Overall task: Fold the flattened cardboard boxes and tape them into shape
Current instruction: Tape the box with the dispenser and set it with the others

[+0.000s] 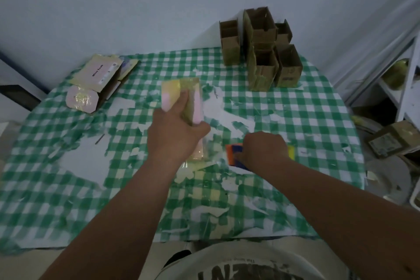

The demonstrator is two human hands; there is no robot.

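Your right hand (261,148) grips the orange-and-blue tape dispenser (234,157) near the bench (68,166) centre. Your left hand (177,129) holds a pink-and-yellow folded box (179,88) just beyond. Assembled brown cardboard boxes (261,52) stand at the far right corner.

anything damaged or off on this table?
Yes: the green checked tablecloth is badly worn, its print torn or peeled away in big white patches around the left hand and right hand. The folded brown boxes at the back stand upright.
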